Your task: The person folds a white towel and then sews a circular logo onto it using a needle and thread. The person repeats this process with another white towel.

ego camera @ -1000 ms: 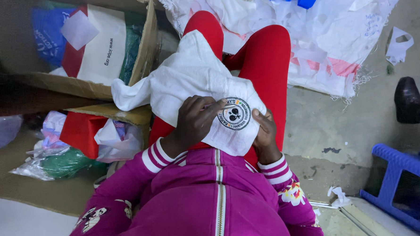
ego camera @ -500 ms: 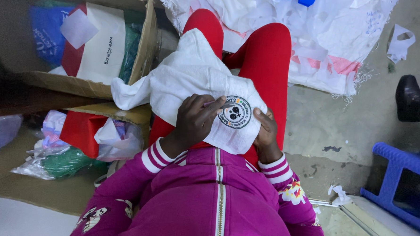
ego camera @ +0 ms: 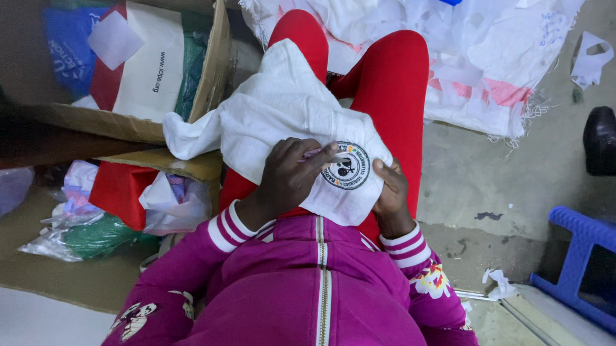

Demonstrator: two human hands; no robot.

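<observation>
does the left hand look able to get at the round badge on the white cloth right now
Probably yes. The left hand lies on the white cloth with its fingers right at the round badge; nothing sits between them. The right hand grips the cloth's edge beside it.

Left hand (ego camera: pixel 290 179): fingers have shifted slightly toward the round black-and-white printed badge (ego camera: pixel 345 166) on the white folded cloth garment (ego camera: pixel 283 116), their tips now at its left rim. A thin pink strand shows between the fingertips. Right hand (ego camera: pixel 392 194): hardly moved.
</observation>
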